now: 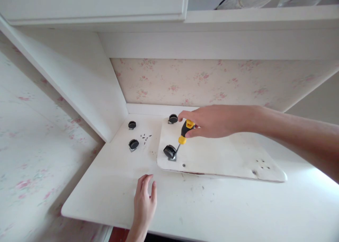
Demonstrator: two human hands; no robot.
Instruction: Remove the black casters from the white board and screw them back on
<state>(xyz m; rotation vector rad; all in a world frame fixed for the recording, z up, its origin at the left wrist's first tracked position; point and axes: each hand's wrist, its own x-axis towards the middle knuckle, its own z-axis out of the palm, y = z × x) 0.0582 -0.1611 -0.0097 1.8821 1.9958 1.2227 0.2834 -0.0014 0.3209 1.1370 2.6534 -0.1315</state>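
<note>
My right hand (194,123) grips a yellow and black screwdriver (182,139), its shaft slanting down to the metal plate of a black caster wheel (170,151). That caster stands near the front left corner of a white board (212,153) lying on the white desk (106,199). Behind it, close to my right fingers, is another black caster (173,119) on the board. My left hand (145,198) rests over the desk in front of the board, empty, with thumb and fingers apart.
Two loose casters, one at the back (132,125) and one nearer (134,144), lie left of the board beside scattered screws (145,138). Holes show at the board's right end. A white side panel (79,76) and overhead cabinet (100,5) enclose the desk.
</note>
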